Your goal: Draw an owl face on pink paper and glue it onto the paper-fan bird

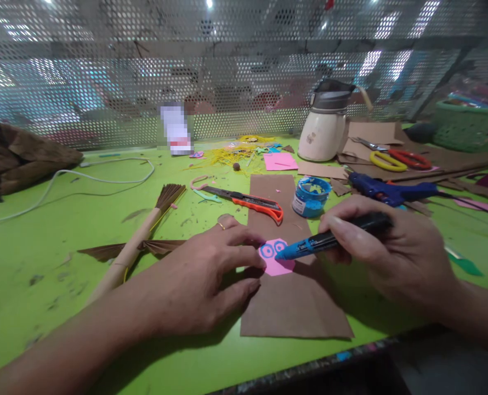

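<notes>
A blue marker [330, 237] is gripped by my right hand [386, 249], its blue end touching or just over a small pink paper piece [283, 267]. Two round eyes are drawn on that paper in blue. It lies on a strip of brown cardboard [295, 307]. My left hand [217, 269] is open, its fingertips resting at the left edge of the pink paper. Behind that hand sits a rolled-paper stick [139, 236] with folded brown paper parts. An orange cutter knife [260, 207] lies across the strip, beside an open blue jar [311, 196].
A blue glue gun [392, 189] lies at right, near yellow and red scissors [392, 159] on cardboard pieces. A white jug [324, 123] stands at the back, before a perforated metal screen [227, 71]. A white cable [91, 178] runs across the left. A green basket [470, 129] is far right.
</notes>
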Tool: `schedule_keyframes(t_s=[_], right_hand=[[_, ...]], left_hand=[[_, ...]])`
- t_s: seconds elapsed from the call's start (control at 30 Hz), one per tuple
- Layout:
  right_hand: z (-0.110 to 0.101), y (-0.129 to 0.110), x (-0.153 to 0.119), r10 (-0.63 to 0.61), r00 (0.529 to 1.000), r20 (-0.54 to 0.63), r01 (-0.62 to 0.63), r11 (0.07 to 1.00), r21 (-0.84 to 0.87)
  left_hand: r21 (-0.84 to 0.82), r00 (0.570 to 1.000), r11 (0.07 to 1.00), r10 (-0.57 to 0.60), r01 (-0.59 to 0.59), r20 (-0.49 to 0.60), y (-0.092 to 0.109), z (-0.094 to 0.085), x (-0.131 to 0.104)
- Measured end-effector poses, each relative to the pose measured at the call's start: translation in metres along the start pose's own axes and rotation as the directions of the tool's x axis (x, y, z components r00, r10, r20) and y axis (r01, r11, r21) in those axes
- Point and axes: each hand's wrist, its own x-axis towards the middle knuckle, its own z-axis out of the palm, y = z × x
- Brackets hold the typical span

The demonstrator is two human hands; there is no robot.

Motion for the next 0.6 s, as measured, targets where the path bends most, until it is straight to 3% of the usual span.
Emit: schedule_keyframes(t_s=[0.6], right_hand=[[-0.0023,-0.0013,-0.0005,0.033,0.999,0.014,-0.033,0.999,0.012]], left_hand=[[-0.003,0.999,0.999,0.046,-0.046,-0.026,-0.0017,-0.0013,0.0004]])
